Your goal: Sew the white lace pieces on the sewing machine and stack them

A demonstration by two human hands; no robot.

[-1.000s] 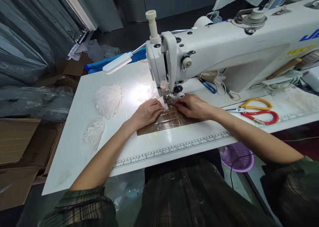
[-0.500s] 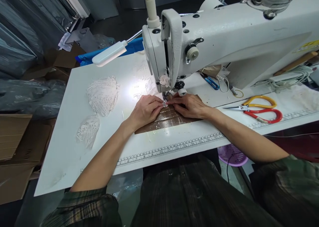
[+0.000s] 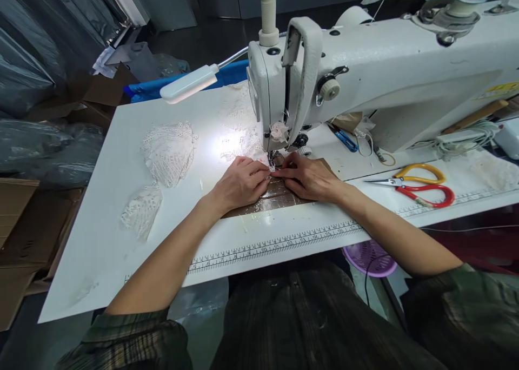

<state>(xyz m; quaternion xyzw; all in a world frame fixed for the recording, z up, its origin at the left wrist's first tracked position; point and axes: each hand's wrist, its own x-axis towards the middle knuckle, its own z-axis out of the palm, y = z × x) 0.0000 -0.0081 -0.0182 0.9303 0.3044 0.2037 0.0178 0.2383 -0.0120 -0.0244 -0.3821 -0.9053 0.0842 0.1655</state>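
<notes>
Just in front of the needle of a white sewing machine [image 3: 365, 61], my left hand [image 3: 245, 180] pinches the edge of a small piece of white lace [image 3: 272, 167]. From the other side, my right hand [image 3: 310, 176] holds the same lace with its fingertips, close to the presser foot [image 3: 272, 158]. Most of the lace is hidden by my fingers and the foot. Under both hands lies a brown plate [image 3: 279, 196] with loose thread bits on it. More white lace [image 3: 247, 143] spreads behind my left hand, under the lamp's light.
Two white lace pieces, a larger one [image 3: 170, 151] and a smaller one [image 3: 142, 210], lie on the left of the table [image 3: 101, 240]. Scissors [image 3: 421, 183] with yellow and red handles and blue thread snips [image 3: 344, 138] rest to the right. A lamp [image 3: 190, 83] hangs behind.
The camera view has shifted, so the machine sits farther right in the picture. Both hands stay at the presser foot; less of the lace shows between the fingertips now.
</notes>
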